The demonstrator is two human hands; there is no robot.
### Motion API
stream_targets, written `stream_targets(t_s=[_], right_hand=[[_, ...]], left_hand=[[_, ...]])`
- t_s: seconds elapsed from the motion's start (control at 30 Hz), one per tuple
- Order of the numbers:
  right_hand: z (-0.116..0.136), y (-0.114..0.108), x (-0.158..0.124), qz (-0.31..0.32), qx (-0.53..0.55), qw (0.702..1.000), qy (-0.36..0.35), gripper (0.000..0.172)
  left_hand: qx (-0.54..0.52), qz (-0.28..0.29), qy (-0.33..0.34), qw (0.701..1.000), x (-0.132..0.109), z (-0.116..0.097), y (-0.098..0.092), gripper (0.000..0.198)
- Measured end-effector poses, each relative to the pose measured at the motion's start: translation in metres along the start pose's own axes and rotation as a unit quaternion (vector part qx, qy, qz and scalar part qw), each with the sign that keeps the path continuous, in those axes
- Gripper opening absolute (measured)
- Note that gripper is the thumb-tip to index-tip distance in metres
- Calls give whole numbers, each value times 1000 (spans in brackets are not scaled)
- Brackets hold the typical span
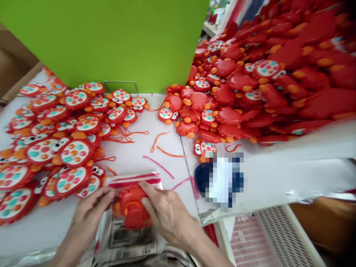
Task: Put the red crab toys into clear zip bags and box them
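A red plastic crab-like toy (135, 198) is turned with its plain back toward me, low over the front of the table. My right hand (169, 209) grips it from the right, thumb and index finger pressed on its shell. At the toy's left edge, by an orange part, the fingers of my left hand (93, 207) are pinched together; what lies between them is too small and blurred to make out. Under the toy lies a clear plastic bag (133, 181) with a red-striped edge and a dark printed label (132, 237).
Finished-looking toys (75, 152) with coloured buttons pile up on the left. A large heap of red toys (228, 92) fills the right. Orange cords (169, 152) lie mid-table. A green panel (125, 44) stands behind; a white plastic basket (267, 237) sits below right.
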State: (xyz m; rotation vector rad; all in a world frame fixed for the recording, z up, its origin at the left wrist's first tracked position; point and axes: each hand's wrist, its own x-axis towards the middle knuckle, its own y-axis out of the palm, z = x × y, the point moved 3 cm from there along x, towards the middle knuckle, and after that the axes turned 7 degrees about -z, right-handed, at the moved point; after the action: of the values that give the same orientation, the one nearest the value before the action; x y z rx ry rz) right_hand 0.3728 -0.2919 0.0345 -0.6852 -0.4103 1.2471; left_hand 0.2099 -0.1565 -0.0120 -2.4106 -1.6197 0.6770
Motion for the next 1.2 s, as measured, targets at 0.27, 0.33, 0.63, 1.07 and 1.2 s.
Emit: stream_targets(t_s=[0.27, 0.33, 0.63, 1.07, 1.2], right_hand=[[9, 19, 8, 5, 1, 995, -97, 17], [12, 27, 9, -10, 13, 991, -134, 7], [5, 41, 21, -67, 47, 994, -78, 9], [37, 51, 43, -118, -201, 953, -195, 9], [20, 35, 48, -158, -157, 971, -84, 7]], left_hand=[[-88, 117, -65, 987, -14, -27, 19, 25], [-107, 118, -61, 985, -15, -25, 19, 24], [-116, 151, -83, 978, -14, -5, 9, 26], [97, 165, 80, 978, -14, -17, 4, 27], [122, 164, 86, 975, -10, 1, -3, 31]])
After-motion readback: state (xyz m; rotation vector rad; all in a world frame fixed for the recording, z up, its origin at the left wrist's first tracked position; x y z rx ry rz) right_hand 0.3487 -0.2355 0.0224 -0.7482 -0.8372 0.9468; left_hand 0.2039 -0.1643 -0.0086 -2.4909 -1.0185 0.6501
